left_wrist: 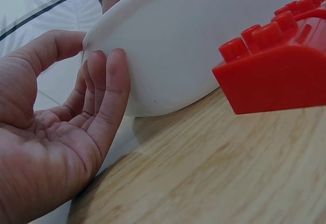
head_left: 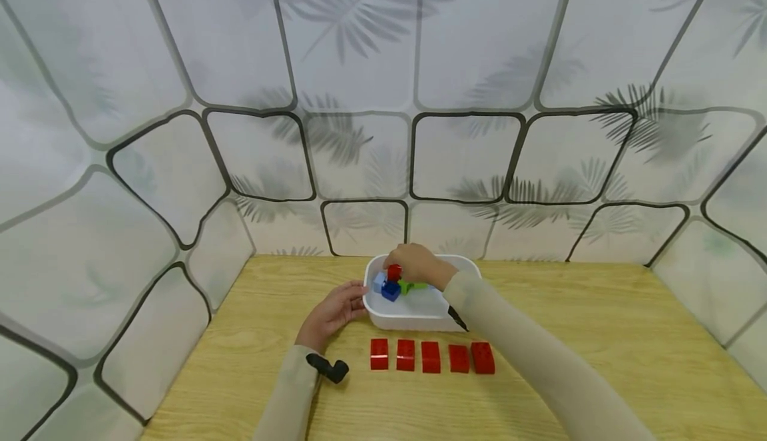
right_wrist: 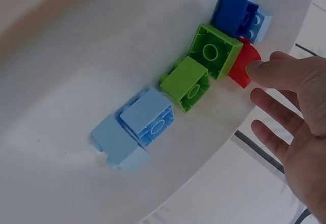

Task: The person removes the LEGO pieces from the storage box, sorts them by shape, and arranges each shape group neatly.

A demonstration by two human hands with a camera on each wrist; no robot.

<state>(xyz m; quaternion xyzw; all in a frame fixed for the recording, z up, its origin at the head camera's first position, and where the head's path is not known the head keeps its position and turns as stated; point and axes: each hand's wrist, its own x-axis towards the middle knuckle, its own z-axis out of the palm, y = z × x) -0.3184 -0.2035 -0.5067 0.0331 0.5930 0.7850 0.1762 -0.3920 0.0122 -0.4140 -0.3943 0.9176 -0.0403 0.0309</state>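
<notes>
A white plastic tub (head_left: 413, 322) stands on the table near the back wall. My right hand (head_left: 416, 262) reaches into it and pinches a red toy brick (head_left: 393, 272). In the right wrist view, my thumb lies against this red brick (right_wrist: 245, 63), which is partly hidden behind a green brick (right_wrist: 214, 51). Dark blue (right_wrist: 235, 14), green and light blue bricks (right_wrist: 147, 112) lie around it inside the tub. My left hand (head_left: 335, 309) holds the tub's left end, thumb at the rim and fingers against the outer wall (left_wrist: 153, 66).
In front of the tub, several red bricks (head_left: 430, 357) stand in a row on the wooden table (head_left: 240, 388). One red brick (left_wrist: 275, 76) looms close in the left wrist view. A patterned fabric wall (head_left: 365, 161) rises right behind the tub.
</notes>
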